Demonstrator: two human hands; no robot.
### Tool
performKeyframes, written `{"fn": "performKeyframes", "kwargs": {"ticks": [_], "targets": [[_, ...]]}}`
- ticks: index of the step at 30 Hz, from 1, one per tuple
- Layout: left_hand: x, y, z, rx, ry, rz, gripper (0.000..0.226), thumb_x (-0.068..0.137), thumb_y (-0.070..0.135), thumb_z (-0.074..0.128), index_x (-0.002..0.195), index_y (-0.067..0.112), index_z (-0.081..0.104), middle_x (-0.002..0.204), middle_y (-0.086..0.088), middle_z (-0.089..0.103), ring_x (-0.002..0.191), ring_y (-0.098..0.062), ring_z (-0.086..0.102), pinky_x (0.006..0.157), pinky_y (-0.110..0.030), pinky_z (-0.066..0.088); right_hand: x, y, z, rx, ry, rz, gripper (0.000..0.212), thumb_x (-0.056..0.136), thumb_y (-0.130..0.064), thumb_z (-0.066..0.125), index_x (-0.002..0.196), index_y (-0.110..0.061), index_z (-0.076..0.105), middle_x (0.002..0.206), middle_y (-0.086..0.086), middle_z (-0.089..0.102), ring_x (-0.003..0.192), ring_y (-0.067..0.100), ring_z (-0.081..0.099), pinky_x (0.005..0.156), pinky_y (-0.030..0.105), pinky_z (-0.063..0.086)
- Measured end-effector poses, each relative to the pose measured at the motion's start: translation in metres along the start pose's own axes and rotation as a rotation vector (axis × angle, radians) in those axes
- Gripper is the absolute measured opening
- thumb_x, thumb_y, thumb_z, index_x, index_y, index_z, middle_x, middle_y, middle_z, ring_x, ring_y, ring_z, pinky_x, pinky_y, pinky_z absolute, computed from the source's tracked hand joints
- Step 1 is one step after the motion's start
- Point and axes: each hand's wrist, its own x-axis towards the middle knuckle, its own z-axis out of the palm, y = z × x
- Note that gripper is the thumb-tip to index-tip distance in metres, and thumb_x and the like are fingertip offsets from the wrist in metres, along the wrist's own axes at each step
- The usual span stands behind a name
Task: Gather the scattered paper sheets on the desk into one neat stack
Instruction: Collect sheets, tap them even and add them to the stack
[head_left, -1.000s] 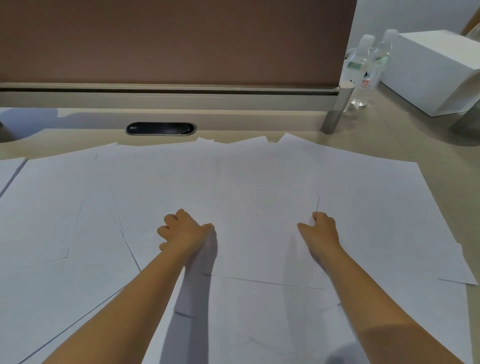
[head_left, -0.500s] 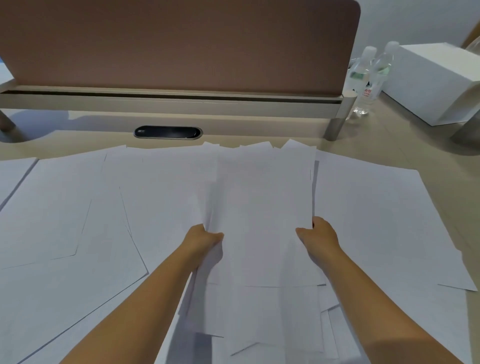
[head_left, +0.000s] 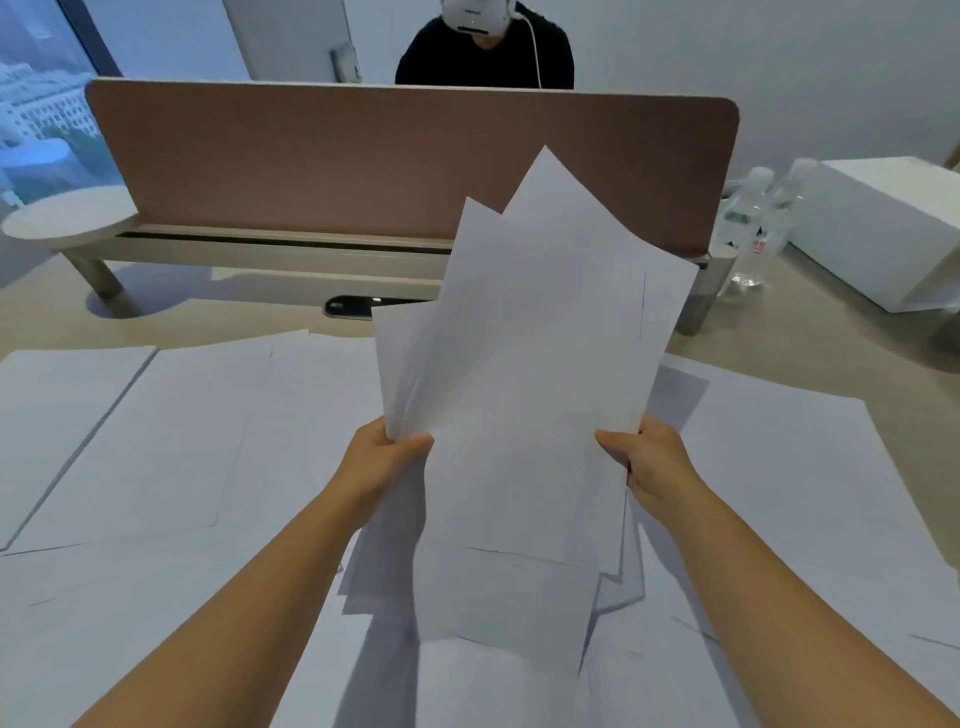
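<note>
- Paper sheets (head_left: 519, 374), a loose bundle, are lifted above the desk (head_left: 831, 364), held in front of the person.
- Left hand (head_left: 382, 460) is clamped on the left long edge, right hand (head_left: 649, 462) on the right one, both near the lower half.
- Long axis points away and up; top corners fan out unevenly.
- More loose sheets (head_left: 182, 441) lie flat on both sides, about equally near to each hand.
- Next move, I judge: tap the bundle square.
</note>
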Motion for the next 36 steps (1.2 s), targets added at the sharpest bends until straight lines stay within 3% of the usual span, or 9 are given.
{"fn": "performKeyframes", "kwargs": {"ticks": [6,10,16,19,22,29,36], "targets": [[-0.003,0.046,-0.031,-0.111,0.090,0.074,0.026,0.083,-0.009,0.052,0.102,0.008,0.058,0.084,-0.002,0.061,0.075,-0.021,0.058,0.060,-0.026,0.048,-0.023,-0.062,0.031,0.025,0.014,-0.196,0.035,0.085,0.011,0.054,0.119,0.003,0.055,0.105,0.009,0.058,0.097,0.023,0.055,0.089,0.030,0.044],[-0.008,0.070,-0.050,-0.168,0.092,0.096,0.033,0.083,-0.015,0.049,0.108,0.004,0.058,0.103,-0.009,0.061,0.089,-0.030,0.056,0.072,-0.031,0.048,-0.037,-0.090,0.047,0.084,-0.013,-0.257,0.036,0.084,0.010,0.055,0.120,0.004,0.054,0.111,0.010,0.059,0.099,0.025,0.054,0.092,0.034,0.044],[-0.013,0.078,-0.065,-0.212,0.055,0.142,0.045,0.087,-0.008,0.053,0.129,0.005,0.047,0.114,-0.005,0.054,0.103,-0.026,0.051,0.096,-0.038,0.041,-0.052,-0.104,0.059,0.067,-0.073,-0.304,0.039,0.083,0.010,0.057,0.122,0.004,0.052,0.107,0.009,0.057,0.107,0.034,0.055,0.099,0.042,0.044],[-0.014,0.067,-0.068,-0.233,0.041,0.146,0.047,0.084,-0.005,0.058,0.129,0.007,0.048,0.120,-0.010,0.058,0.106,-0.028,0.054,0.092,-0.040,0.045,-0.054,-0.096,0.059,0.060,-0.113,-0.262,0.042,0.079,0.012,0.060,0.120,0.007,0.052,0.114,0.020,0.060,0.104,0.036,0.056,0.092,0.041,0.045],[-0.015,0.051,-0.069,-0.234,0.037,0.125,0.041,0.083,-0.003,0.060,0.121,0.011,0.052,0.117,-0.011,0.060,0.106,-0.032,0.056,0.091,-0.042,0.047,-0.054,-0.081,0.057,0.038,-0.151,-0.229,0.046,0.077,0.013,0.062,0.121,0.006,0.052,0.121,0.023,0.059,0.111,0.039,0.056,0.097,0.044,0.045],[-0.014,0.044,-0.072,-0.134,0.077,0.173,0.049,0.083,0.003,0.063,0.129,0.008,0.048,0.113,-0.005,0.055,0.103,-0.024,0.052,0.091,-0.038,0.044,-0.054,-0.073,0.060,0.020,-0.145,-0.248,0.043,0.074,0.014,0.064,0.115,0.002,0.056,0.111,0.015,0.061,0.109,0.035,0.056,0.101,0.045,0.043],[-0.007,0.068,-0.084,-0.195,0.079,0.277,0.044,0.080,0.001,0.066,0.121,0.011,0.053,0.105,-0.005,0.062,0.093,-0.022,0.060,0.077,-0.032,0.049,-0.060,-0.097,0.065,-0.011,-0.221,-0.299,0.035,0.076,0.009,0.065,0.106,-0.008,0.057,0.104,0.009,0.061,0.095,0.028,0.057,0.091,0.040,0.047]]}}
